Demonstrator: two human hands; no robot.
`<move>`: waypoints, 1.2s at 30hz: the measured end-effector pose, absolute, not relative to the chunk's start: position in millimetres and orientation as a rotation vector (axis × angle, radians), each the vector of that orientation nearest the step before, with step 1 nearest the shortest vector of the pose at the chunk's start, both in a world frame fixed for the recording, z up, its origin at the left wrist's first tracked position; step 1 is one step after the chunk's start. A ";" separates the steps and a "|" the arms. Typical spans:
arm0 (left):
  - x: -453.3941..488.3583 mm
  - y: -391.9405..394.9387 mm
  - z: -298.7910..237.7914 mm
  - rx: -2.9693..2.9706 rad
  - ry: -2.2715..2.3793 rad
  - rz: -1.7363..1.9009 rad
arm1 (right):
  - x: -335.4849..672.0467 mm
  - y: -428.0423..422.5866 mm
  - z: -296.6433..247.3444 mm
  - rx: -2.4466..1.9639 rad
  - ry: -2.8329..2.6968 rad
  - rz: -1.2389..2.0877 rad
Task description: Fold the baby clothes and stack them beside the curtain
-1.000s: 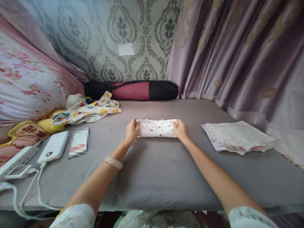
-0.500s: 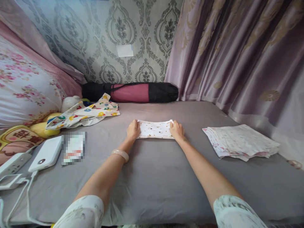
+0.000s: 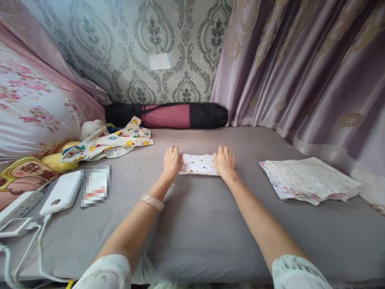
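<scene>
A small folded white cloth with tiny prints (image 3: 197, 164) lies on the grey bed sheet (image 3: 195, 224). My left hand (image 3: 172, 160) lies flat on its left end, fingers stretched forward. On the right end my right hand (image 3: 224, 161) presses flat in the same way. Both hands are open, palms down, and cover the cloth's two ends.
A stack of folded light cloths (image 3: 309, 178) sits to the right. A colourful printed garment (image 3: 111, 141) lies at the back left beside plush toys and a floral pillow (image 3: 36, 108). A power bank (image 3: 60, 193), power strip and cables lie at the left edge. A rolled black-and-red bag (image 3: 168, 115) rests against the wall.
The cloth has become narrower from side to side. My hands went from pinching its ends to lying flat on them, closer together.
</scene>
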State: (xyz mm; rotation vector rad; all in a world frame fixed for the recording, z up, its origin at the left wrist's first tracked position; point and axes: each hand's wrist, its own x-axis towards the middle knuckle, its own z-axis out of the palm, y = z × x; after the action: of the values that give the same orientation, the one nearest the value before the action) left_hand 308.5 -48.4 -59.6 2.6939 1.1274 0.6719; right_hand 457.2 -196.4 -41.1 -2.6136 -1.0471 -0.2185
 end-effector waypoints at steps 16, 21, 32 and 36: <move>327.1 -81.5 -88.8 2.896 0.865 0.218 | 432.2 -179.9 -82.5 -2.440 -1.623 0.047; 330.4 -77.4 -92.4 2.841 0.877 0.168 | 431.9 -178.0 -83.3 -2.439 -1.626 0.048; 319.9 -75.8 -86.3 2.916 0.921 0.318 | 436.1 -189.8 -75.3 -2.488 -1.568 0.069; 321.1 -74.1 -87.9 2.913 0.927 0.271 | 434.8 -187.6 -79.6 -2.504 -1.556 0.076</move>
State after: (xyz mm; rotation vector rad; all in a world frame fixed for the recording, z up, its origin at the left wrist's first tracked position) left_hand 321.1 -74.1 -87.9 2.9127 0.9272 0.2710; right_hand 434.8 -187.6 -79.6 -2.5039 -1.5564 0.0762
